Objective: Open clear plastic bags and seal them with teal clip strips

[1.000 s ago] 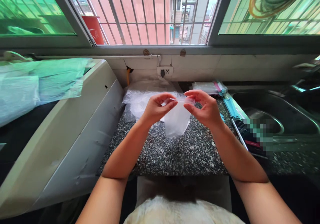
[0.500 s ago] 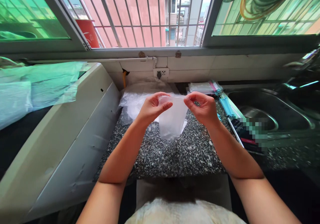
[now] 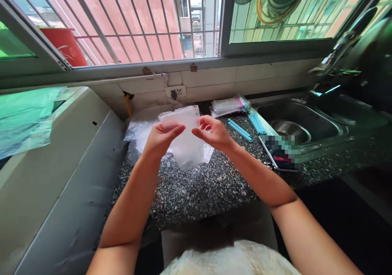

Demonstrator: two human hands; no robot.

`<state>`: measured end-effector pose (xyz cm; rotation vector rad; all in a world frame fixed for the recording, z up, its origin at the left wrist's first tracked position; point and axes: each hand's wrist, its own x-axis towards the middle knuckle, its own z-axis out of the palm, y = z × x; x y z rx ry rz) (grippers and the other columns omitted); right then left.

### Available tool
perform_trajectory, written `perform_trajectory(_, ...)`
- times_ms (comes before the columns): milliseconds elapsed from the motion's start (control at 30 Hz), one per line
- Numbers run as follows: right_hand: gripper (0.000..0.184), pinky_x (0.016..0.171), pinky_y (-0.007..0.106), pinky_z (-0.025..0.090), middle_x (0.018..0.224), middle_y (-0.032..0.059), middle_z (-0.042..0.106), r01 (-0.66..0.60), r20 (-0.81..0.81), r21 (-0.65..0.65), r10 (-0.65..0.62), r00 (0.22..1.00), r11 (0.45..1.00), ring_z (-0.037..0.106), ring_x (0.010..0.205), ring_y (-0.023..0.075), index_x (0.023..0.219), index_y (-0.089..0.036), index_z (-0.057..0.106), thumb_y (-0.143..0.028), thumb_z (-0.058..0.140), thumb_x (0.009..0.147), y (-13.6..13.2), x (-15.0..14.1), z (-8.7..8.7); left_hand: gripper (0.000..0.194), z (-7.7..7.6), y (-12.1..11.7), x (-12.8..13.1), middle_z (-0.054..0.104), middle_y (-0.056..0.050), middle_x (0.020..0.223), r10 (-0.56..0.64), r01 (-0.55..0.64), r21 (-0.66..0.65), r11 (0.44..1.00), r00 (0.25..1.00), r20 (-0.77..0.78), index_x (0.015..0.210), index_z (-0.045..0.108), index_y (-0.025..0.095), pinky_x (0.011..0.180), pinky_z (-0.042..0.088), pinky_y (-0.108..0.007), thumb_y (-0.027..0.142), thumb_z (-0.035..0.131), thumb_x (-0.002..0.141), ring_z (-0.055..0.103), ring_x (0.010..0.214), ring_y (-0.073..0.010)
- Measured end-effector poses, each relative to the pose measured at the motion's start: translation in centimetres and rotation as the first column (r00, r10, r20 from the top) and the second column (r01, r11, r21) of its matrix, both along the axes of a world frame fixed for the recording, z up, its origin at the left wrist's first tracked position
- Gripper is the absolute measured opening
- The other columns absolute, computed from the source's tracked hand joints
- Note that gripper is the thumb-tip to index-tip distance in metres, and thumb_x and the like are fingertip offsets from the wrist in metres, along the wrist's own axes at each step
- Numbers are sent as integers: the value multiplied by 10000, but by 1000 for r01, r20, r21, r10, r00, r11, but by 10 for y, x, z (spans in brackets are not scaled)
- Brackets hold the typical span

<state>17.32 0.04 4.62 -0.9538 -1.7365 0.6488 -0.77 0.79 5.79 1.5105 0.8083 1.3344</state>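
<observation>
Between my two hands, above the speckled counter, is a thin stack of translucent white plastic bags (image 3: pixel 186 144). My left hand (image 3: pixel 162 136) grips its left side, thumb across the front and fingers behind. On the right edge, my right hand (image 3: pixel 212 132) pinches the plastic between thumb and fingers. Crumpled clear plastic (image 3: pixel 137 132) lies behind and left of my hands. Beyond my right hand are blue plastic strips (image 3: pixel 240 130) and a pile of clear bags (image 3: pixel 225 106).
A metal sink (image 3: pixel 284 115) with a steel bowl (image 3: pixel 290 130) is at right. A partly blurred flat item (image 3: pixel 280 154) lies by the sink's edge. To the left stands a white appliance (image 3: pixel 61 144) with green plastic on top. A wall socket (image 3: pixel 176 92) sits behind.
The view has swung to the right. My right hand has shifted from the bags' top corner down to their right edge, and the upper ends now stand up above my hands.
</observation>
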Motion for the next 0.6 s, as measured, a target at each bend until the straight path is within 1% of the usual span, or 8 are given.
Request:
perform_trajectory(100, 373, 676, 270, 403, 715, -13, 577, -24, 33, -53, 25, 999, 998, 487, 681, 102, 731, -189, 574, -559, 618, 717, -4, 0, -10, 249, 1, 0, 1, 666, 0, 607, 18, -18, 31, 999, 1000, -14, 619, 692, 190, 524, 471, -240, 418, 790, 601, 568, 556, -104)
perform_trajectory(200, 338, 648, 263, 405, 669, -14, 581, -77, 6, -101, 78, 997, 992, 486, 655, 94, 686, -181, 576, -511, 589, 754, -8, 0, -19, 282, -1, 0, 2, 644, 1, 579, 19, -17, 43, 999, 999, -40, 608, 675, 185, 500, 442, -233, 448, 779, 606, 543, 531, -97)
perform_trajectory(300, 321, 621, 260, 407, 633, -16, 574, -88, -15, -122, 87, 996, 989, 472, 620, 86, 654, -176, 573, -475, 571, 770, -12, 0, -25, 307, -4, 1, 5, 625, 1, 562, 5, -3, 29, 1000, 999, -49, 593, 657, 181, 480, 412, -223, 463, 778, 601, 516, 512, -91)
perform_trajectory(367, 311, 609, 259, 406, 621, -18, 567, -88, -25, -117, 86, 996, 989, 465, 606, 84, 644, -176, 570, -460, 571, 771, -14, 0, -28, 311, -6, 1, 7, 640, -5, 599, -9, 10, 26, 1000, 999, -39, 633, 663, 182, 509, 427, -223, 470, 778, 600, 536, 542, -97)
perform_trajectory(433, 298, 603, 258, 406, 618, -19, 563, -87, -47, -105, 83, 995, 991, 465, 600, 84, 642, -177, 568, -446, 577, 769, -16, 2, -30, 346, -7, 2, 9, 671, -17, 684, -15, 15, 23, 1000, 1000, -2, 732, 681, 188, 579, 464, -231, 485, 783, 586, 586, 620, -115)
perform_trajectory(500, 288, 598, 259, 405, 612, -21, 557, -71, -79, -98, 63, 995, 993, 465, 593, 85, 636, -178, 566, -435, 588, 762, -19, 4, -32, 434, -10, 2, 11, 690, -30, 760, -32, 32, -7, 999, 998, 47, 833, 683, 187, 645, 486, -248, 514, 785, 565, 622, 703, -140)
perform_trajectory(600, 303, 571, 254, 396, 573, -30, 534, -49, -122, -118, 35, 992, 992, 452, 565, 83, 617, -175, 564, -447, 614, 740, -21, 8, -36, 482, -17, -1, 14, 691, -49, 733, -104, 110, -125, 986, 993, 54, 801, 692, 158, 648, 483, -261, 554, 777, 539, 633, 729, -167)
